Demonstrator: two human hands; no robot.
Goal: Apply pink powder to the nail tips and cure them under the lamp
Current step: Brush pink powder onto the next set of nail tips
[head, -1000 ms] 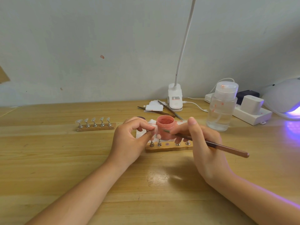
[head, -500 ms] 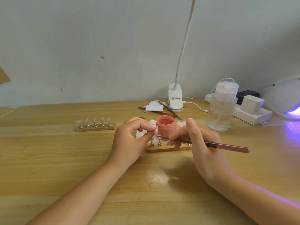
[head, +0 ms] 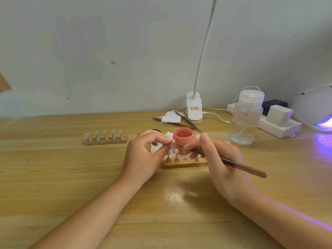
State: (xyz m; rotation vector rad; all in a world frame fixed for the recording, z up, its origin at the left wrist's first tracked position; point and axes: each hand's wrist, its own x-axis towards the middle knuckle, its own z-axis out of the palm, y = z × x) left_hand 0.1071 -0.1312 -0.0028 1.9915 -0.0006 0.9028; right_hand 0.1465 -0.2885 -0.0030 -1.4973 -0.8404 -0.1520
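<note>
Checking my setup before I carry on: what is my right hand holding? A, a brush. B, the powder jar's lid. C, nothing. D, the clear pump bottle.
A: the right hand grips a thin brown brush, its tip reaching toward the pink powder jar.

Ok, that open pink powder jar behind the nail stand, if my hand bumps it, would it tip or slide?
The pink powder jar looks squat and wide, so it would probably slide rather than tip. It seems small and plastic, likely light, so a nudge could shift it. It stands open, so a knock might spill powder.
</note>
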